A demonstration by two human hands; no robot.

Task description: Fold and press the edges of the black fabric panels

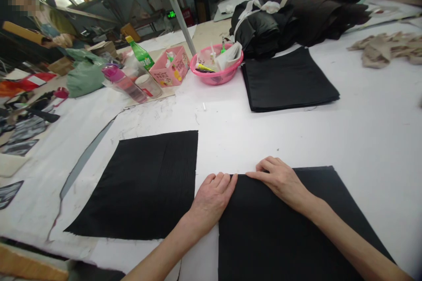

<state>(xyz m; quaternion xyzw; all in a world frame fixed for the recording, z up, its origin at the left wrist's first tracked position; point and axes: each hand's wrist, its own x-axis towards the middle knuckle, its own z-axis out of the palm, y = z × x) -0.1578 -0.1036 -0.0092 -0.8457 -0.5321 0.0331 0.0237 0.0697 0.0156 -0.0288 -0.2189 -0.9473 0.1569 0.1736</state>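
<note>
L hand [214,197] flat, fingers closed, on black panel [280,232] top-left corner at bench near edge; R hand [280,180] flat on top edge. Best: press evenly, keep edges square w/ bench.

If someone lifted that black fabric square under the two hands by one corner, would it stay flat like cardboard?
Probably not. The black fabric square lies flat against the white table like thin cloth, so it would likely droop. Both the left hand and right hand press its top edge, suggesting it shifts easily. It looks light.

Pink basin [216,77] w/ bits, green bottle [141,54], black stack [288,80] behind.
</note>
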